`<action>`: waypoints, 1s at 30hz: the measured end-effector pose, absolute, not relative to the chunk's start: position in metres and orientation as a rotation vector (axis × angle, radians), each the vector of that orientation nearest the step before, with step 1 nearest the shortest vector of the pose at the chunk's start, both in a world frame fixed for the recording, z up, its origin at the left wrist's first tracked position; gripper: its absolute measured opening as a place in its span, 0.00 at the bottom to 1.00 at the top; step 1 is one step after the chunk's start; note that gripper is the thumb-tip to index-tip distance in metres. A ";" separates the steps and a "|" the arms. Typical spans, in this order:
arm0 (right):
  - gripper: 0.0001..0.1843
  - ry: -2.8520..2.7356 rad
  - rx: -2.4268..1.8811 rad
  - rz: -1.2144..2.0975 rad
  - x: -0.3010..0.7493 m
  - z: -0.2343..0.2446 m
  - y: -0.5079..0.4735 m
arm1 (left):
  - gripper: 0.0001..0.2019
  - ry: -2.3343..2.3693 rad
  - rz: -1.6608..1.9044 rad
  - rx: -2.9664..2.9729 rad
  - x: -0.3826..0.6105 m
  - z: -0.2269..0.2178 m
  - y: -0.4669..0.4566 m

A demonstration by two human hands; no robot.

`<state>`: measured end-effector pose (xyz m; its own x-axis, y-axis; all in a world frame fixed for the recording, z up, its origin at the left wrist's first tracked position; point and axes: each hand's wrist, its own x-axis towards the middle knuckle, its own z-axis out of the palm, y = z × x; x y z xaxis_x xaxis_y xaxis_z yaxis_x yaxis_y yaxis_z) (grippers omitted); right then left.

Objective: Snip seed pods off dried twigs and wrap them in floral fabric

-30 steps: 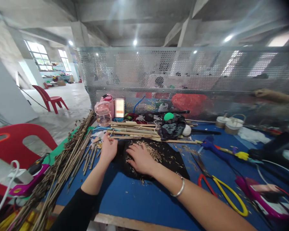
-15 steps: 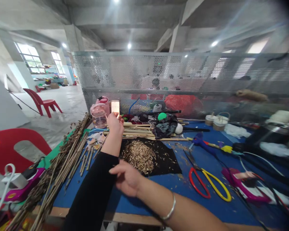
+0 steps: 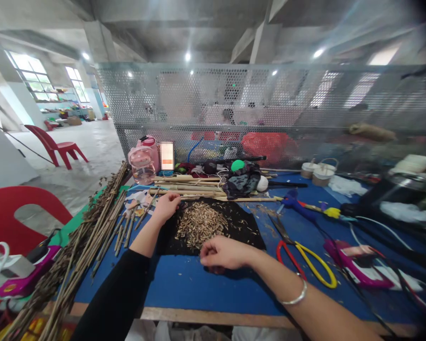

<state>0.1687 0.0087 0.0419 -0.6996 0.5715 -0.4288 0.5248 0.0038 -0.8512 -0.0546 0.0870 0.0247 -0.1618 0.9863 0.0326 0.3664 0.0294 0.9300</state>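
A black cloth [image 3: 248, 232] lies on the blue table [image 3: 206, 289] with a heap of pale wood shavings [image 3: 199, 222] on it. My left hand [image 3: 166, 206] rests at the cloth's far left corner, fingers curled down onto the table; what it holds, if anything, is hidden. My right hand [image 3: 223, 254] sits at the cloth's near edge, knuckles up, fingers bent under and pinched. A silver bangle [image 3: 295, 297] circles that wrist.
Long thin twigs [image 3: 88, 237] lie along the table's left side, short cut sticks [image 3: 128, 227] beside them. Bamboo stalks [image 3: 188, 187] lie behind the cloth. Red-and-yellow scissors [image 3: 301, 258], a pink tool [image 3: 358, 272], a pink jug [image 3: 144, 163] and a mesh screen [image 3: 270, 109] surround the work.
My left hand came back down from the bamboo stalks to the cloth's corner. My right hand slid forward to the cloth's near edge and closed its fingers. The shavings stay heaped.
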 end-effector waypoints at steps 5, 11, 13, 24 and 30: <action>0.13 -1.931 -1.067 1.519 0.156 0.043 0.011 | 0.10 1.635 1.038 1.371 -0.060 0.004 0.092; 0.10 -2.173 -1.008 1.570 0.147 0.041 0.001 | 0.09 1.681 1.025 1.359 -0.064 -0.004 0.094; 0.10 -2.057 -1.032 1.386 0.148 0.041 0.009 | 0.09 1.701 1.025 1.384 -0.064 -0.005 0.095; 0.23 -2.167 -1.387 0.613 0.165 0.021 0.079 | 0.20 1.433 0.970 1.919 -0.027 0.010 0.071; 0.14 -2.040 -1.676 0.085 0.195 0.035 0.123 | 0.20 1.488 1.031 1.848 -0.032 0.005 0.073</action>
